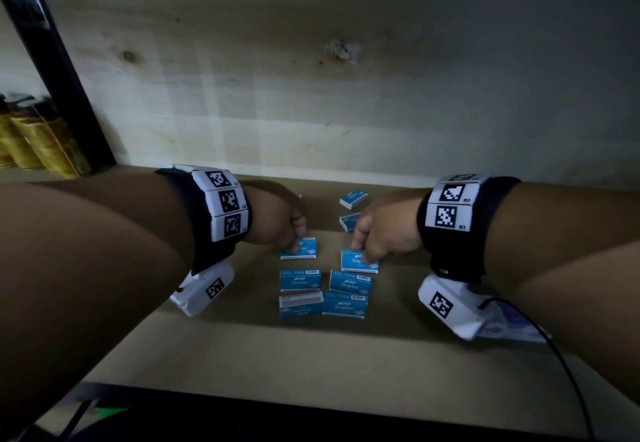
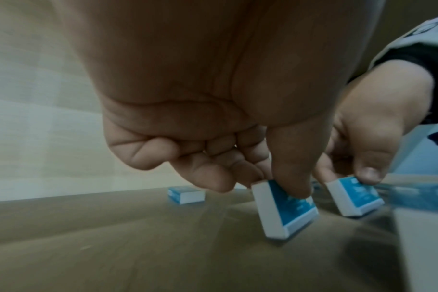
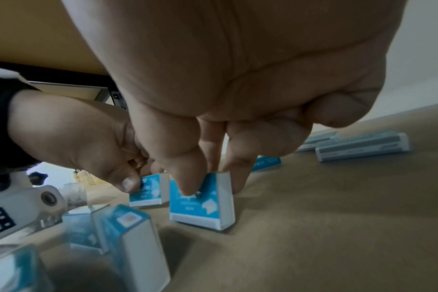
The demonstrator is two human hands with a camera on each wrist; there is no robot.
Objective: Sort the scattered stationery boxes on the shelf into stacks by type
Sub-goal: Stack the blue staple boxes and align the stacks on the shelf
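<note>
Nearest the shelf's (image 1: pixel 242 355) front edge, four blue staples boxes (image 1: pixel 300 280) are seen laid flat in a two-by-two block, long axes running left to right. Just behind that block, a fifth staples box (image 1: pixel 304 249) is pinched by the left hand (image 1: pixel 277 219), thumb on the near face and fingertips at the far edge. Beside it and apart from it, a sixth staples box (image 1: pixel 358 261) is gripped the same way by the right hand (image 1: pixel 388 230). Both held boxes lie directly under their grips, touching or nearly touching the shelf, and extend the two columns rearward. Stacking is judged to turn on this: each box lies immediately behind its own column, so a short pull toward the front would be called for. Farther back, two loose staples boxes (image 1: pixel 353 198) are left near the right hand, the nearer hand for them.
</note>
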